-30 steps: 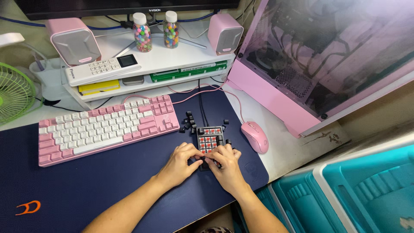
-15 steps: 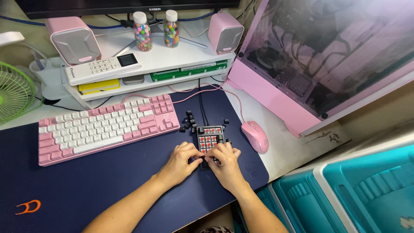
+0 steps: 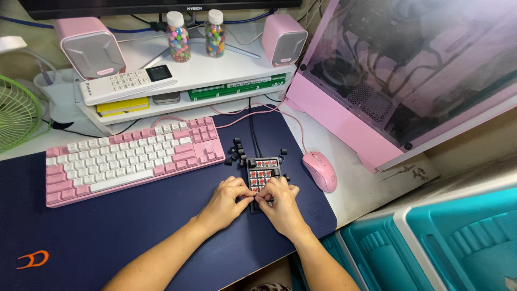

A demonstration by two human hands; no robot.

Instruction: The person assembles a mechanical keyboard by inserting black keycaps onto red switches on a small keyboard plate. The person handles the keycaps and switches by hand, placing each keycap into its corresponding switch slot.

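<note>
Hands both on small black numpad (image 3: 263, 173), mid desk mat (image 3: 107, 237), between pink keyboard (image 3: 129, 159) and pink mouse (image 3: 320, 170). Most caps are off the pad; red switches exposed, a few black caps left along top and right edge. Loose black keycaps (image 3: 236, 152) lie scattered just beside pad's top-left, a couple more near its right side.

Left hand (image 3: 225, 202) curled, fingertips pinched together at pad's near-left edge. Right hand (image 3: 280, 203) curled over near-right part, fingertips meeting the left's. Both look clamped on sth small at the near rows, prob a cap or switch, but fingers hide it so can't tell which.

Step, my read: mid cap/switch work on bottom rows, pad roughly two-thirds stripped. Whatever move follows needs a straight vertical pull/push w/ pad held flat, since it's light and would slide on the mat.

Around: black cable runs from pad's top up to white shelf riser (image 3: 226, 70); pink PC case (image 3: 377, 81) to the right; teal bins (image 3: 458, 242) off desk edge. In the way: loose caps close to working area, and near edge of desk where a dropped cap could roll off.
</note>
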